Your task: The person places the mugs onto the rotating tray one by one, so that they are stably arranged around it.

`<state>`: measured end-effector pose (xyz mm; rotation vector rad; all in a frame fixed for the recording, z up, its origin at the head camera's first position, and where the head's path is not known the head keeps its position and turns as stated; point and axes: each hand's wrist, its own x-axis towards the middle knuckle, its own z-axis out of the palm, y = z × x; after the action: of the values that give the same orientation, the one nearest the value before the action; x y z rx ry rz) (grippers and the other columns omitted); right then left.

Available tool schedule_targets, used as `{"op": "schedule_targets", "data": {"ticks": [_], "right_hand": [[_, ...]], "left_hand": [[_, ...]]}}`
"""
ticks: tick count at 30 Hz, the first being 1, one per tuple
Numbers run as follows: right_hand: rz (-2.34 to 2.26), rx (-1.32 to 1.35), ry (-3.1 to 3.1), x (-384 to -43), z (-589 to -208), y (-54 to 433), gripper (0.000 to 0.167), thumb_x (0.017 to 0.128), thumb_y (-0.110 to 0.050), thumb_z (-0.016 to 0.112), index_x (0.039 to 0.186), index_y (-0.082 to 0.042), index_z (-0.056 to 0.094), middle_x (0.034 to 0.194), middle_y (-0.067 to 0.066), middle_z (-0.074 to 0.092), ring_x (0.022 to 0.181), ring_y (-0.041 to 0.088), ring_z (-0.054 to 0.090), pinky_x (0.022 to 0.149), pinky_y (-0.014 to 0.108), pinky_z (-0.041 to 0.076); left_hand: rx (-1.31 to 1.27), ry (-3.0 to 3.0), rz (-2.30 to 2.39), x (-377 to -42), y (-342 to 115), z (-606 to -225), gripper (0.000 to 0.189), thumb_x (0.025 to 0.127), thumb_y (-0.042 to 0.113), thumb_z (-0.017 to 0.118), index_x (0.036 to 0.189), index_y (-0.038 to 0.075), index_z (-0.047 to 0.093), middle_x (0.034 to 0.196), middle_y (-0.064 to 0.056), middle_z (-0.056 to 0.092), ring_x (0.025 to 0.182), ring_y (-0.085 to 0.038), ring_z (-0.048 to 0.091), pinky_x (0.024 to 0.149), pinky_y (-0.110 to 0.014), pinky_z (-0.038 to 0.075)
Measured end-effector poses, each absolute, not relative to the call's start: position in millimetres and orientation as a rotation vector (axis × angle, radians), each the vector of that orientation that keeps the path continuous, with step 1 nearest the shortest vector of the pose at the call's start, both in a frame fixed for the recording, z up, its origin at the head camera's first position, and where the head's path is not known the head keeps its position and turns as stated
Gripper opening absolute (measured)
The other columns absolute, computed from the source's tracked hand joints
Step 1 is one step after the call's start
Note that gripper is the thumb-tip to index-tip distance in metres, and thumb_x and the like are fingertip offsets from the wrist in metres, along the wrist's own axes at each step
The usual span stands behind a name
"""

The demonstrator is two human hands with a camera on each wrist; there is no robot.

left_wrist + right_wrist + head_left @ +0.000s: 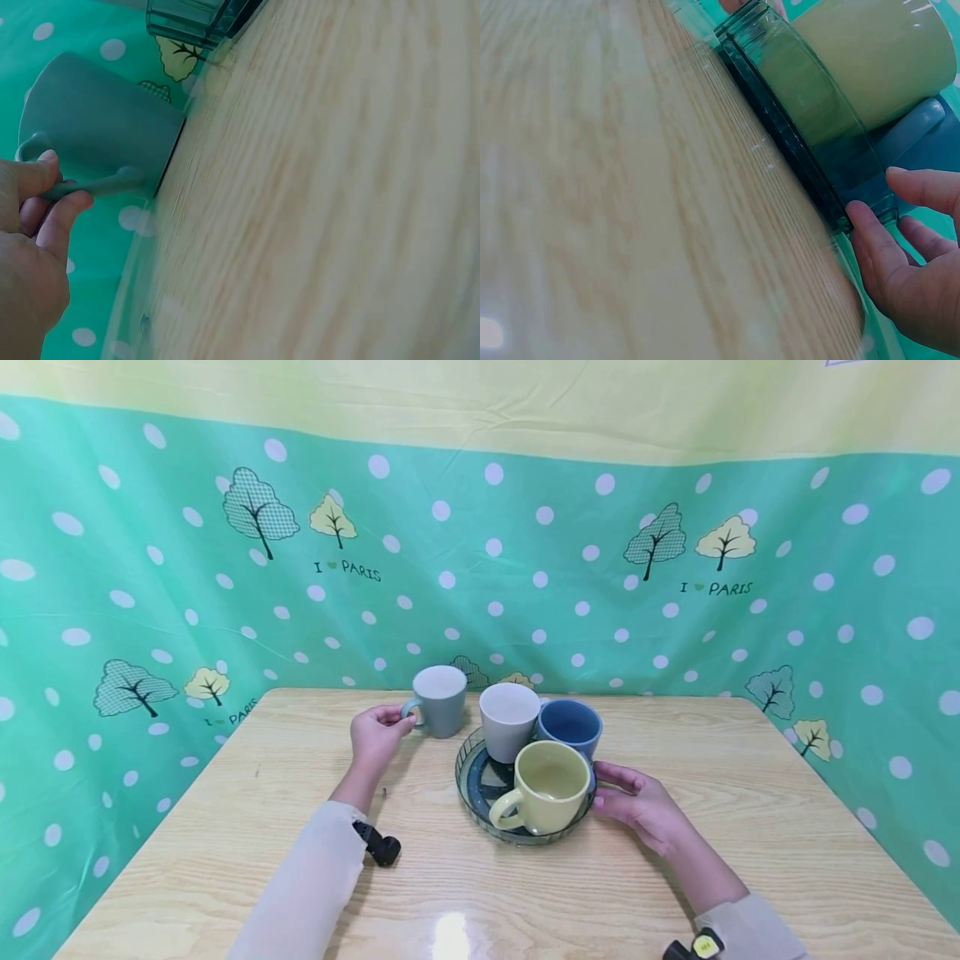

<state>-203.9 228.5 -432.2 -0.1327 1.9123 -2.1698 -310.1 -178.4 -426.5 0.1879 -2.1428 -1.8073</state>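
Note:
My left hand [377, 739] pinches the handle of a grey-green mug [441, 710] between thumb and fingers. That mug is upright at the back of the table, left of a round, clear dark-tinted tray [471, 806]; its base is on or just above the tabletop. In the tray stand a pale grey-white cup [510, 722], a blue mug [572, 723] and a yellow mug [551, 789], whose handle points left. My right hand [637, 806] touches the tray's right wall with loosely spread fingers [870, 232], close to the blue mug's handle [911, 135].
The wood-grain table [420, 877] carries all of these. Behind it hangs a green dotted curtain [525, 635] with printed trees, close to the back edge. Black wrist cameras are strapped to both forearms.

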Motion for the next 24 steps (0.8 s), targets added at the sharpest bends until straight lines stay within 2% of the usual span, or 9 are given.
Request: {"op": "schedule_targets", "data": {"ticks": [14, 24], "right_hand": [[-2.177, -0.135, 1.905, -204.7, -434.5, 228.8, 0.075, 0.082, 0.013, 0.065, 0.146, 0.012, 0.026, 0.148, 0.032, 0.03, 0.11, 0.02, 0.062, 0.097, 0.035, 0.052], [-2.188, -0.143, 1.9, -205.5, -435.6, 229.5, 0.074, 0.083, 0.013, 0.065, 0.146, 0.012, 0.026, 0.147, 0.031, 0.031, 0.108, 0.02, 0.063, 0.097, 0.035, 0.052]], "left_hand": [[0.196, -2.085, -1.867, -302.9, -185.7, -425.5, 0.026, 0.078, 0.002, 0.081, 0.1, -0.006, 0.071, 0.085, -0.011, 0.07, 0.072, -0.01, 0.067, 0.069, -0.024, 0.06], [0.17, -2.081, -1.882, -295.7, -186.6, -421.0, 0.027, 0.078, 0.0, 0.08, 0.102, -0.007, 0.07, 0.088, -0.013, 0.07, 0.073, -0.01, 0.068, 0.071, -0.025, 0.06]]}}
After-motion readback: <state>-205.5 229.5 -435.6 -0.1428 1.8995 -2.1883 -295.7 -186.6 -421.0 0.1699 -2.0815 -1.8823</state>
